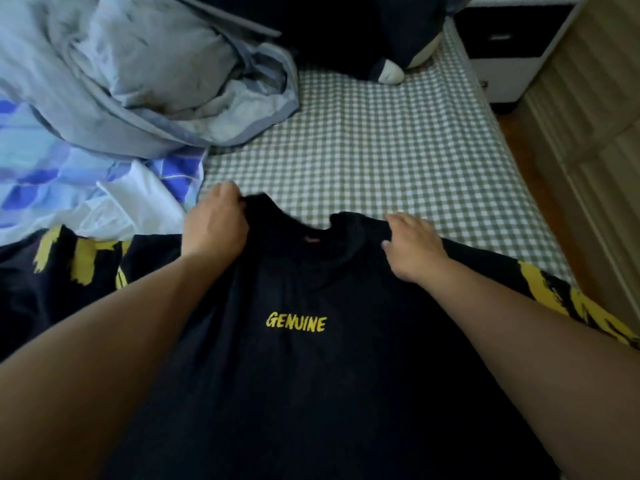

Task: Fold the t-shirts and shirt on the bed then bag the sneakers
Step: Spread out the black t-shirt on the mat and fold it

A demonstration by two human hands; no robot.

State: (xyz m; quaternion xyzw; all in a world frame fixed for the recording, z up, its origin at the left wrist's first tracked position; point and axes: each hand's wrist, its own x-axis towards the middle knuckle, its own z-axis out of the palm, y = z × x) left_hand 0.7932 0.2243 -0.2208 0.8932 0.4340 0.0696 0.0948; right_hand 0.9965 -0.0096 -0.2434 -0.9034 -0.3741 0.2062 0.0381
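Note:
A black t-shirt (311,368) with the yellow word GENUINE on its chest lies front-up on the bed, its collar pointing away from me. Both sleeves carry yellow brush-stroke prints. My left hand (216,221) grips the left shoulder beside the collar, fingers curled into the cloth. My right hand (414,245) pinches the right shoulder. A white garment (131,206) lies crumpled to the left of the t-shirt. No sneakers or bag are in view.
The bed has a green-and-white checked sheet (398,150). A rumpled pale blue duvet (131,81) fills the far left. A dark plush toy (388,39) lies at the head. A black-and-white nightstand (516,39) stands far right, with wooden floor along the bed's right edge.

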